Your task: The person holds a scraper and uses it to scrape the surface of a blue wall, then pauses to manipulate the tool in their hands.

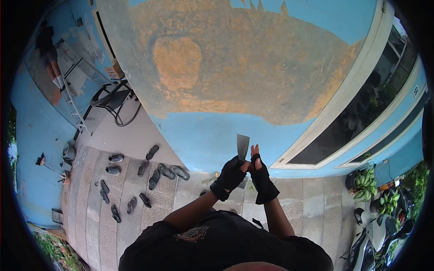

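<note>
My left hand (229,177), in a black fingerless glove, is closed round a scraper (242,146). Its flat grey metal blade points up, and the fist hides the handle. Close beside it, my right hand (263,181) wears a matching glove; at least two fingers stretch upward and I see nothing held in it. The fingers of both hands meet or overlap just below the blade. Behind them rises a blue wall (217,135), with a large patch (257,63) of bare grey and tan surface where the paint is gone.
Several shoes and sandals (154,179) lie on the paved floor to the left. Further back are a black chair (113,100) and a ladder (72,106) with a person (47,52) on it. A framed window (337,131), potted plants (364,184) and a motorbike (375,235) are at right.
</note>
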### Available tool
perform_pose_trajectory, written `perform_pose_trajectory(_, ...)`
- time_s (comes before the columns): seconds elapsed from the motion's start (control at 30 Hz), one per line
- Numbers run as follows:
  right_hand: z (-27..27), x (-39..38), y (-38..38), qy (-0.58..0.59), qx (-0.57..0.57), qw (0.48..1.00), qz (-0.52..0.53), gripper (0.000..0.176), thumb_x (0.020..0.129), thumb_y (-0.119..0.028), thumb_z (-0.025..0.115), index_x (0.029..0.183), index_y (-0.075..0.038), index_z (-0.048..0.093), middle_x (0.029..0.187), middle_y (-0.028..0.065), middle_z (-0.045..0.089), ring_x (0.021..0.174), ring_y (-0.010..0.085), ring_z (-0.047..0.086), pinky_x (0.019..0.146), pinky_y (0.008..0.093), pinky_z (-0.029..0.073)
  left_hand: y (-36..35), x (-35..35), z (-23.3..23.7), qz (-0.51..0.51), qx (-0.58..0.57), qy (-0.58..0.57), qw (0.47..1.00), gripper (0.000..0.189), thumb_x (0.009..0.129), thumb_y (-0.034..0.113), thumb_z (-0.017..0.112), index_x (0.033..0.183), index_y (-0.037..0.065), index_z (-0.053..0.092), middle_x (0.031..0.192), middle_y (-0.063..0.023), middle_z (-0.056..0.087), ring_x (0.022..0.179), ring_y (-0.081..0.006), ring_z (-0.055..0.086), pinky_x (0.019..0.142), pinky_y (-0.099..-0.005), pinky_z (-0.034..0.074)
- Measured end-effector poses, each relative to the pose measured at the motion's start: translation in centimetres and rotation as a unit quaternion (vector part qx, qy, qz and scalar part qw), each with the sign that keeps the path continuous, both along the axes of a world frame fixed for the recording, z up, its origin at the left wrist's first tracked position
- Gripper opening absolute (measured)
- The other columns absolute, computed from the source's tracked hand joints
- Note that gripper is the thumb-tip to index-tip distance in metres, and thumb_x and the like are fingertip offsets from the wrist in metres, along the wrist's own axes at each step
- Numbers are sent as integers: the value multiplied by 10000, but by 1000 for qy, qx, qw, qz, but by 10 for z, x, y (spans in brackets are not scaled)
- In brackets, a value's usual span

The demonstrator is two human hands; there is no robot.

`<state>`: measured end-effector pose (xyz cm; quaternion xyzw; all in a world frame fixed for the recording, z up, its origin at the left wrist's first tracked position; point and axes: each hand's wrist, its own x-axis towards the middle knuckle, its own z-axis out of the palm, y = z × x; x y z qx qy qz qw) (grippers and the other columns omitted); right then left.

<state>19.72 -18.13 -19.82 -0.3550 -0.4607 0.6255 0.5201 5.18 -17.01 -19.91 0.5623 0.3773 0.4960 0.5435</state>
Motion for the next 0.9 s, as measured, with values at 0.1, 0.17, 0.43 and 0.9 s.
perform_pose_trajectory(0.1,4,-2,15,-1,-7,1000,14,928,976,-672,393,1594,-146,-57,1671,104,5,1441,189,300,1077,364,362,14,-6,8,-4,25,55,998,227,971,235,609,963,18,677,815,-86,683,766,-211,675,693,-340,518)
perform_pose_trajectory(0.17,15,-9,24,11,33,999,-35,965,949,-713,388,1594,-148,-54,1673,103,1,1515,213,139,1121,397,315,28,-10,17,-4,55,69,996,228,972,236,604,964,21,679,810,-87,680,777,-216,680,697,-345,519)
perform_pose_trajectory(0.43,65,-32,62,191,64,979,-25,1101,823,-875,323,1600,-174,-21,1670,94,32,1537,293,26,1217,450,151,86,-27,51,-41,95,4,995,175,954,219,649,963,45,640,752,-7,652,637,-76,590,571,-235,466)
perform_pose_trajectory(0.9,64,-83,83,310,63,948,-43,1108,833,-870,312,1601,-110,61,1504,63,395,1243,214,467,1076,350,349,138,-62,65,-112,131,40,984,314,857,236,757,1083,38,666,905,-91,725,829,-201,705,745,-308,543)
